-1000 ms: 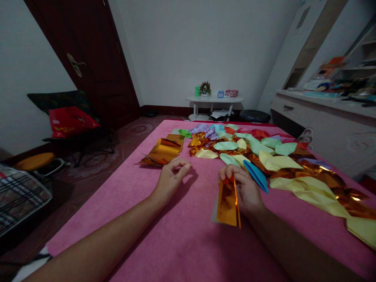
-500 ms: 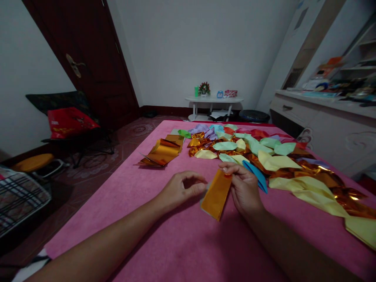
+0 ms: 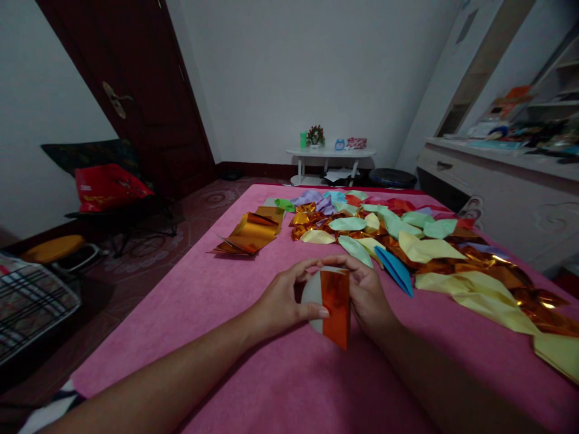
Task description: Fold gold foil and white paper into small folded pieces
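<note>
Folded gold paper (image 3: 336, 310) held just below frame centre: left hand (image 3: 283, 301) pinches its left side, thumb in front; right hand (image 3: 370, 296) grips its right side. Loose gold sheets (image 3: 251, 234) left of centre, blue folded paper (image 3: 394, 270) right of centre, both on pink cloth (image 3: 253, 386).

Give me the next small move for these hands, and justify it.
Probably press the left thumb along the line where gold meets pale on the folded gold paper. The left hand has its thumb across the pale part, its tip at that line, while the right hand steadies the other side. The upper edge shows layers slightly apart.
</note>
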A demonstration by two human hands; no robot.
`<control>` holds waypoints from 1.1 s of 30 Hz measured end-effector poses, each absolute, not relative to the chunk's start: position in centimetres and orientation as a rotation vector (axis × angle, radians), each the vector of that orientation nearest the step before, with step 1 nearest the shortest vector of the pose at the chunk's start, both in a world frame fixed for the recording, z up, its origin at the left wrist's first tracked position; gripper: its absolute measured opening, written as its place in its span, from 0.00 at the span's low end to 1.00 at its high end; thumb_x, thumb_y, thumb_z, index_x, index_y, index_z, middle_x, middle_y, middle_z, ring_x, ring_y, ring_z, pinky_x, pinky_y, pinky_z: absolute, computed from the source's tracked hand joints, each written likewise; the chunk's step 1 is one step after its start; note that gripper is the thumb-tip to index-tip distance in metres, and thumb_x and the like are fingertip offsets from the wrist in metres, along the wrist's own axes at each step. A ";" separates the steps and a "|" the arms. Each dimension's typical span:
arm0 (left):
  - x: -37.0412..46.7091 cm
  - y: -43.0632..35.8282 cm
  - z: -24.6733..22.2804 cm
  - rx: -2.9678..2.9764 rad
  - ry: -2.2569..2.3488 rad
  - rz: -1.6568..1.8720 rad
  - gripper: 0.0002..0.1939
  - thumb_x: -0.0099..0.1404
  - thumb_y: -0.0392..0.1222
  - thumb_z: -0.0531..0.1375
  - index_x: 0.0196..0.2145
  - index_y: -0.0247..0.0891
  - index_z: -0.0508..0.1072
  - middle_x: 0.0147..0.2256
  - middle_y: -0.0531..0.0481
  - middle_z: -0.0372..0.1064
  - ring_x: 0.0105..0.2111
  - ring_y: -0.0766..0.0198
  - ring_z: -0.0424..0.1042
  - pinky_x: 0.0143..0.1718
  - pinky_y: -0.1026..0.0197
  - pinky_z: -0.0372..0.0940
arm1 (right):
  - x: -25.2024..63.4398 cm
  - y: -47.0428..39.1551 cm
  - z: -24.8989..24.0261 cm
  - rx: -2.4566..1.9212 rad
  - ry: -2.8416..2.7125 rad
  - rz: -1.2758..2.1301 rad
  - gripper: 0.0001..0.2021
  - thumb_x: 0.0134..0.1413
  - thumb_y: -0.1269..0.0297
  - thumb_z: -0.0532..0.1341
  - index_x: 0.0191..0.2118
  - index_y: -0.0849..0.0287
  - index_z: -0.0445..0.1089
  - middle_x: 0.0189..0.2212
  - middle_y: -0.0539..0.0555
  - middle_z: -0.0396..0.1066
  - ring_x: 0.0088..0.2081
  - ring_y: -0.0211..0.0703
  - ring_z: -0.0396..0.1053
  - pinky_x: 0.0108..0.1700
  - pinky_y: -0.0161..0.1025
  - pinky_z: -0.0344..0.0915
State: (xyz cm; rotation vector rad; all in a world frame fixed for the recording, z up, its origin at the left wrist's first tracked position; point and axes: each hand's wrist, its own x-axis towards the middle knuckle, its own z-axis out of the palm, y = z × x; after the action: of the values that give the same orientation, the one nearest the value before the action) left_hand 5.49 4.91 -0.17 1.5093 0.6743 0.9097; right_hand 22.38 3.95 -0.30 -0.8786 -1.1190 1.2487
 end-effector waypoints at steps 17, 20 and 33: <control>5.1 5.8 0.6 1.102 0.901 1.232 0.29 0.47 0.41 0.71 0.45 0.33 0.67 0.38 0.45 0.73 0.32 0.63 0.74 0.34 0.62 0.69 | 22.5 4.4 -0.8 -0.992 -1.002 1.223 0.16 0.42 0.56 0.70 0.37 0.58 0.73 0.31 0.54 0.77 0.31 0.43 0.74 0.33 0.37 0.69; 4.8 6.0 0.7 1.109 0.948 1.249 0.34 0.45 0.40 0.72 0.48 0.36 0.63 0.35 0.49 0.72 0.28 0.66 0.73 0.29 0.65 0.67 | 22.6 4.5 -0.9 -0.976 -0.993 1.286 0.15 0.41 0.56 0.71 0.34 0.58 0.74 0.31 0.53 0.77 0.28 0.42 0.73 0.28 0.35 0.67; 4.5 6.6 0.3 1.110 0.959 1.477 0.26 0.50 0.36 0.68 0.46 0.37 0.64 0.38 0.49 0.71 0.35 0.65 0.72 0.37 0.64 0.68 | 22.7 4.3 -0.8 -0.914 -1.065 1.238 0.25 0.51 0.52 0.65 0.54 0.52 0.63 0.49 0.56 0.70 0.43 0.45 0.71 0.35 0.37 0.69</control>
State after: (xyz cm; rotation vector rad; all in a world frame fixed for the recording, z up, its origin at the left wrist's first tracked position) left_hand 4.51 6.58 0.26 1.1103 0.9592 1.4770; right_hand 22.72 4.25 -0.83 -0.9135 -1.0646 1.2376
